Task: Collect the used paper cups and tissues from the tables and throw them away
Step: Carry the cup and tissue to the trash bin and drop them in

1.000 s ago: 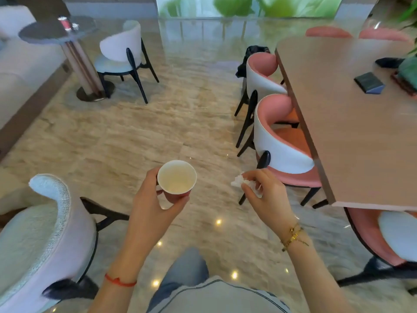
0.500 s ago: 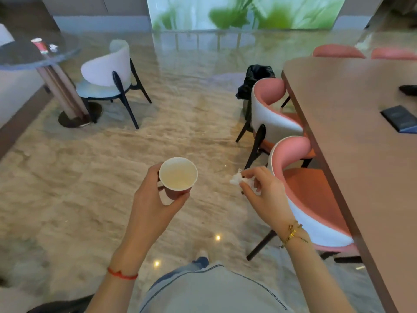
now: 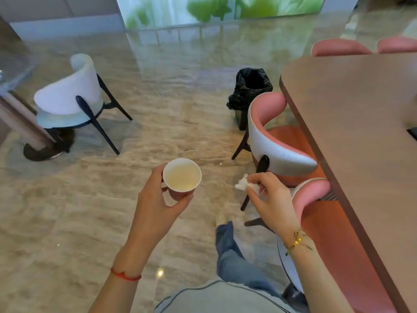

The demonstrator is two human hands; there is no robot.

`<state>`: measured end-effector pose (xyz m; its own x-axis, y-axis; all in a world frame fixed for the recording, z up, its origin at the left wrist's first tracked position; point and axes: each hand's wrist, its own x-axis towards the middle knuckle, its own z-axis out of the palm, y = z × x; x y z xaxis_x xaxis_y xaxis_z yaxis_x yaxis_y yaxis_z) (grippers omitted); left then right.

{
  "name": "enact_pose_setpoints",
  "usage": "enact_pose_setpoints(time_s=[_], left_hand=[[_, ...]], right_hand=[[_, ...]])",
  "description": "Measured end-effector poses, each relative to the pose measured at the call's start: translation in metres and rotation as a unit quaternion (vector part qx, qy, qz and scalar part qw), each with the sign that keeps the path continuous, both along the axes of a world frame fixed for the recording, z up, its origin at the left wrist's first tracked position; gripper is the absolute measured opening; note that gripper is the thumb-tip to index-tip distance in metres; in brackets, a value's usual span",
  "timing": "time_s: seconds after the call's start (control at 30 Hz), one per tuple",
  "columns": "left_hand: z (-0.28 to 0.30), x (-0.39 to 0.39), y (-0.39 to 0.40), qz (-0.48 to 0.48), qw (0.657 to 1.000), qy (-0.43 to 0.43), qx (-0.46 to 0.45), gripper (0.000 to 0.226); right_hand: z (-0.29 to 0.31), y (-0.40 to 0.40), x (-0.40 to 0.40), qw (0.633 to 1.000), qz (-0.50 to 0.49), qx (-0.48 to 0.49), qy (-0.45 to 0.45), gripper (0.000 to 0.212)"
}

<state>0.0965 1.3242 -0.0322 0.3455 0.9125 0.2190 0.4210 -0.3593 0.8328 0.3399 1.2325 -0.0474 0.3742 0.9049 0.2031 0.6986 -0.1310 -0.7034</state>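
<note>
My left hand grips a red paper cup with a white inside, held upright in front of me at mid-frame. To its right, my right hand pinches a crumpled white tissue between thumb and fingers. A bin lined with a black bag stands on the floor ahead, behind the pink chairs and beside the long table's corner.
A long brown table fills the right side, with pink chairs tucked along its near edge. A white chair and a round side table's base stand at the left. Marble floor lies between them.
I have walked forward: the bin and pink chairs have come closer, and the white chair has slid left. Both hands hold the same cup and tissue as before.
</note>
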Motion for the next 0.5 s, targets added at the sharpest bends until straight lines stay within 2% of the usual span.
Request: enact_pose_setpoints(time_s=[0.33, 0.5], left_hand=[[0.013, 0.143, 0.223, 0.006, 1.0, 0.003, 0.02, 0.068], [0.018, 0.196, 0.313, 0.0, 1.0, 0.003, 0.017, 0.067]], right_hand=[[0.015, 0.229, 0.147, 0.999, 0.0, 0.026, -0.023, 0.022], [0.022, 0.316, 0.204, 0.999, -0.006, 0.031, -0.018, 0.019]])
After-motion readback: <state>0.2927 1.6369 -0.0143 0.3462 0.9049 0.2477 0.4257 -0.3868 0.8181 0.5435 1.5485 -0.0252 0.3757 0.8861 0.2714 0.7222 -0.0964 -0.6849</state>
